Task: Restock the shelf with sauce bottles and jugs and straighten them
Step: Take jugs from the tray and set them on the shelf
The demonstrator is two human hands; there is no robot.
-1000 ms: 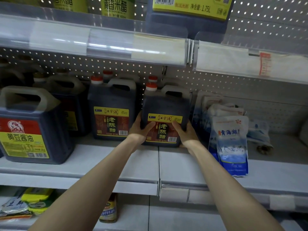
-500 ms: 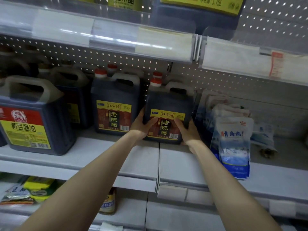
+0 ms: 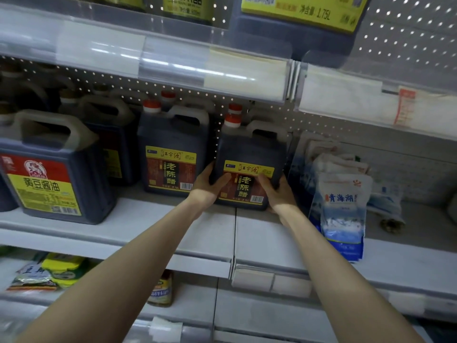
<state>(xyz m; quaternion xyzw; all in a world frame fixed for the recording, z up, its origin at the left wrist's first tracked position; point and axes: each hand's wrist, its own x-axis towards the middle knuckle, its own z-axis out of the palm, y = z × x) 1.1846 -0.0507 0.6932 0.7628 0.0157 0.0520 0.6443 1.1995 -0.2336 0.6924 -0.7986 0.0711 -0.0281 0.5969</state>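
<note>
vinegar jug (image 3: 249,154) held at both lower corners
the left hand (image 3: 210,186) and right hand (image 3: 279,194) each grip a bottom corner, thumbs on the label; the jug stands on the shelf (image 3: 173,226) between a matching jug (image 3: 173,149) and a leaning salt bag (image 3: 342,206). an uneven shove could skew it or knock the bag off the edge.

- The left hand (image 3: 206,188) and right hand (image 3: 278,195) show only thumbs on the jug (image 3: 249,149); the fingertips are hidden round its sides.
- Above the fingers, a second jug (image 3: 235,108) shows just its red cap.
- Far below the left fingers, a blurred jar (image 3: 160,290) sits half behind the left arm (image 3: 148,246).
- High above the fingers, a big jug (image 3: 296,28) is cut off by the top edge.
</note>
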